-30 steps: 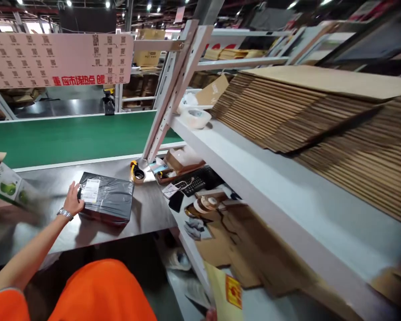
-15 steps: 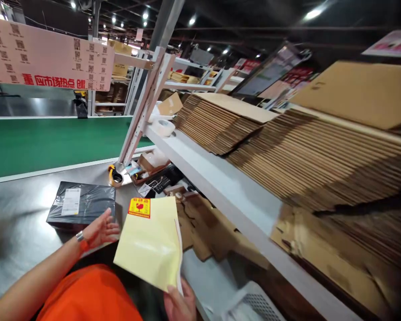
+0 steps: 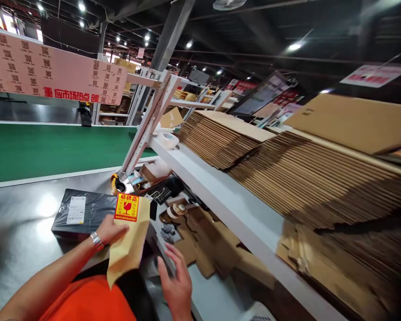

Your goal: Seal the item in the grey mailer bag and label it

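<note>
Left hand (image 3: 111,230) fingers pinch yellow mailer (image 3: 128,240) above tabletop (image 3: 20,240) edge, beside black parcel (image 3: 83,214). Right hand (image 3: 175,285) fingers spread, empty. Risk: one-handed grip lets limp mailer sag, slip.

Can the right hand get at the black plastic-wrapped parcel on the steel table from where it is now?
Probably yes, but awkwardly: the right hand is free, yet the yellow paper sheet in the left hand lies between it and the black plastic-wrapped parcel.

Green conveyor belt (image 3: 53,147) runs behind the desk (image 3: 16,249). Stacks of flattened cardboard boxes (image 3: 287,169) lean on the white shelf (image 3: 220,196), tape roll (image 3: 169,139) at its far end, keyboard (image 3: 163,191) beneath.
</note>
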A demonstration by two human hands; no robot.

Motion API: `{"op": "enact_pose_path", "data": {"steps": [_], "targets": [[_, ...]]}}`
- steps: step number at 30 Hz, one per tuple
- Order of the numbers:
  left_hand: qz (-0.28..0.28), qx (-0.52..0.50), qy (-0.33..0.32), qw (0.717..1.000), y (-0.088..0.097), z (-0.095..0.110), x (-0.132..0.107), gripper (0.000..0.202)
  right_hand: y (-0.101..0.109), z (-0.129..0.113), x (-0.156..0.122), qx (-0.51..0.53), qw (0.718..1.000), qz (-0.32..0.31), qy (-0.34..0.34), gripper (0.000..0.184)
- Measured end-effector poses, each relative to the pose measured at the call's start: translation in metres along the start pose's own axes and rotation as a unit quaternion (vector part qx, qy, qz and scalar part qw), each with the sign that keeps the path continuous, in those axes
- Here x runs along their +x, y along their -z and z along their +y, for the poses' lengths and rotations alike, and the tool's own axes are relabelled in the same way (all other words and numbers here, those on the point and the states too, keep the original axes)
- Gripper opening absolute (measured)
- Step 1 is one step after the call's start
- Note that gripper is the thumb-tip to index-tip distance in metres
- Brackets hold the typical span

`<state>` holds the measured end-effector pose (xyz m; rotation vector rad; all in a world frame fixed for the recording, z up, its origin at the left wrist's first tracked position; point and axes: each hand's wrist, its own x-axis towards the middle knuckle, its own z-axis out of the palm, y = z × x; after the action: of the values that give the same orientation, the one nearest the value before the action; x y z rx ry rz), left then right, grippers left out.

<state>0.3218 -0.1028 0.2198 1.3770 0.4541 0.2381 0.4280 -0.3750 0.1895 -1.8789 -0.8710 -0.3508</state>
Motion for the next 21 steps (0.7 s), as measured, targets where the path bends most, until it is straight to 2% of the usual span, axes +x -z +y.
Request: {"op": "enact_pose_path", "data": {"steps": [2, 4, 7, 9, 12, 15, 21], "targets": [[-0.029, 0.046, -0.008, 0.998, -0.004, 0.007, -0.001, 0.055, -0.015, -0.022, 0.032, -0.013, 0.989, -0.060, 0.131, 0.035], [-0.066, 0.063, -0.024, 0.996, -0.008, 0.014, -0.005, 0.052, -0.033, -0.038, 0.062, -0.024, 0.966, -0.113, 0.232, 0.048], [-0.094, 0.099, -0.076, 0.988, -0.009, 0.018, -0.013, 0.040, -0.056, -0.045, 0.090, -0.032, 0.935, -0.180, 0.304, 0.054], [-0.089, 0.141, -0.114, 0.979, -0.006, 0.015, -0.018, 0.035, -0.065, -0.044, 0.096, -0.006, 0.928, -0.219, 0.301, 0.053], [-0.077, 0.199, -0.143, 0.966, 0.003, 0.005, -0.025, 0.028, -0.069, -0.044, 0.091, 0.044, 0.930, -0.258, 0.259, 0.046], [-0.096, 0.251, -0.163, 0.949, 0.010, -0.003, -0.032, 0.026, -0.070, -0.051, 0.081, 0.069, 0.933, -0.276, 0.221, 0.037], [-0.128, 0.330, -0.133, 0.926, 0.017, -0.007, -0.048, 0.019, -0.073, -0.061, 0.059, 0.107, 0.935, -0.315, 0.127, 0.031]]}}
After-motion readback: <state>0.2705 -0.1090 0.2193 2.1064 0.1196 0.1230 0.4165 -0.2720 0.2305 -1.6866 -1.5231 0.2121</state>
